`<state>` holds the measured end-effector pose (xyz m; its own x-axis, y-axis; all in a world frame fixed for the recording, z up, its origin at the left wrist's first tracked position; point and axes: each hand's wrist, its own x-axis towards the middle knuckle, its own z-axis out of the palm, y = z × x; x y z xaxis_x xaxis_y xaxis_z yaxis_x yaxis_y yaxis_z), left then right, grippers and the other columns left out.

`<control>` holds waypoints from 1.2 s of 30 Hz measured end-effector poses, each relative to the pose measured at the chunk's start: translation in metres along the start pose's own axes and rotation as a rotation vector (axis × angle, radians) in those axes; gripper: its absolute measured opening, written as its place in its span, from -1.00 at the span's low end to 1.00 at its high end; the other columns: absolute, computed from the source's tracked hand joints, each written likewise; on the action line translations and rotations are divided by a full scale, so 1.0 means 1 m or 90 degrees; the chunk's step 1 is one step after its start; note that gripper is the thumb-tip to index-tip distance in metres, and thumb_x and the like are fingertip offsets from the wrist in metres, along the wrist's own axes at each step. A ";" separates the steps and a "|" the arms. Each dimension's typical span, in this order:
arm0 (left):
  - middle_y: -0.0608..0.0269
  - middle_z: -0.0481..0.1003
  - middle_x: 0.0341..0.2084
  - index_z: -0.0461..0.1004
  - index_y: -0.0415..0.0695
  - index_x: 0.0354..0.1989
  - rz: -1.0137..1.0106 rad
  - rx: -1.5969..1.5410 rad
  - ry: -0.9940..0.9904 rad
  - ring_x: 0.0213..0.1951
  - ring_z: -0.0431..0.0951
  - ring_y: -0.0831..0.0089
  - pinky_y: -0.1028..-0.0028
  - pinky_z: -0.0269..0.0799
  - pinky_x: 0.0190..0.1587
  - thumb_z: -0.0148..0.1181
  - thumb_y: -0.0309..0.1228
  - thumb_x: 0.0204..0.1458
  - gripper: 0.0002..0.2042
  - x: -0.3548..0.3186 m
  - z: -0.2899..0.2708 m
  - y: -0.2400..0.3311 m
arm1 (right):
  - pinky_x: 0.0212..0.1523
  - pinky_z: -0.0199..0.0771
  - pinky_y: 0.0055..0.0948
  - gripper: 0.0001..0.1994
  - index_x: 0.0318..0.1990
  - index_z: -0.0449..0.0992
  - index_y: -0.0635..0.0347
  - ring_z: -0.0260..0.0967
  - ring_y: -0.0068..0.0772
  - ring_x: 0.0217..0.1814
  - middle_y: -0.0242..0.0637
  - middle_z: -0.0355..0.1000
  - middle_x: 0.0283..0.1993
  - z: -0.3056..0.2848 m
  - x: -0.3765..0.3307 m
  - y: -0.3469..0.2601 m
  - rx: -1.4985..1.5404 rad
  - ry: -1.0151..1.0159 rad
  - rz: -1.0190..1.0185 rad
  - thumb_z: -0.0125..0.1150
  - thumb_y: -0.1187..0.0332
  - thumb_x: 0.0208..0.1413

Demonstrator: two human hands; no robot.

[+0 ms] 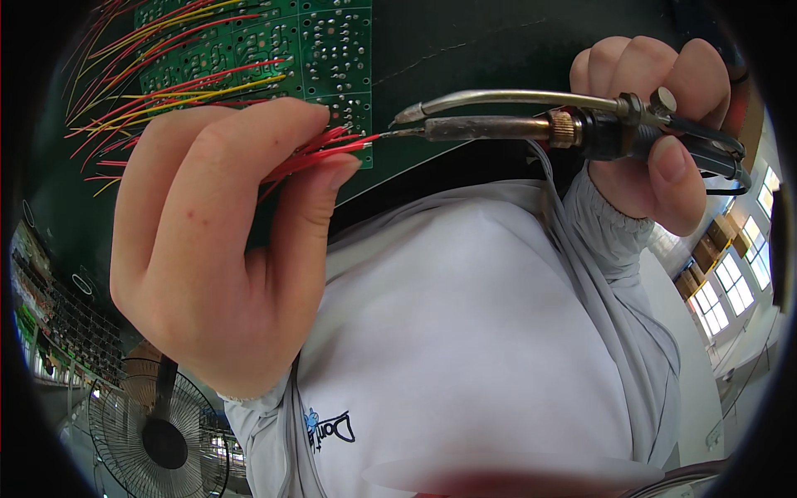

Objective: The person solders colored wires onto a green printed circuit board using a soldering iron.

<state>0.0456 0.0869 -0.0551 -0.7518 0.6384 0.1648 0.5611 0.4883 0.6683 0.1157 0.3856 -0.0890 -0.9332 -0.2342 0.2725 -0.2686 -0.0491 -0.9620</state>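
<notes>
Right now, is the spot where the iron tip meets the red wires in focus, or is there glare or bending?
Head view: soldering iron tip and red wires are sharp; fisheye darkens the corners and bends edges near the rim; windows at right are blown out bright; green circuit board is evenly lit.

- the left hand was curled left of the soldering iron, thumb and forefinger pinched together, pointing at its tip.
- the right hand was fisted around the soldering iron's handle end, thumb lying along it, grey-sleeved wrist below.
</notes>
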 end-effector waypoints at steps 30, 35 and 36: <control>0.14 0.50 -0.32 0.47 -0.32 -0.10 -0.113 0.123 -0.201 -0.38 0.42 0.41 0.43 0.34 -0.29 0.07 -0.39 0.36 -0.80 0.013 -0.057 0.015 | -0.54 0.15 -0.50 -0.73 -0.30 0.21 -0.01 0.18 -0.53 -0.59 -0.32 0.32 -0.49 0.010 0.019 0.005 -0.009 -0.025 -0.050 0.24 0.23 0.04; 0.13 0.46 -0.39 0.46 -0.31 -0.15 -0.040 0.108 -0.231 -0.41 0.41 0.36 0.43 0.33 -0.32 0.07 -0.53 0.31 -0.91 0.023 -0.036 0.002 | -0.52 0.16 -0.50 -0.73 -0.30 0.20 -0.01 0.19 -0.54 -0.59 -0.33 0.32 -0.50 0.002 0.001 0.007 -0.037 0.009 -0.036 0.23 0.23 0.04; 0.13 0.45 -0.41 0.45 -0.31 -0.17 -0.088 0.106 -0.234 -0.42 0.40 0.34 0.42 0.33 -0.32 0.07 -0.56 0.30 -0.93 0.021 -0.036 0.008 | -0.52 0.15 -0.50 -0.73 -0.31 0.19 0.00 0.19 -0.54 -0.59 -0.33 0.32 -0.49 0.006 0.001 0.009 -0.007 0.031 -0.036 0.22 0.23 0.04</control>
<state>0.0219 0.0822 -0.0204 -0.6679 0.7148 -0.2074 0.5340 0.6544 0.5354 0.1139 0.3793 -0.0978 -0.9269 -0.1831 0.3277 -0.3242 -0.0497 -0.9447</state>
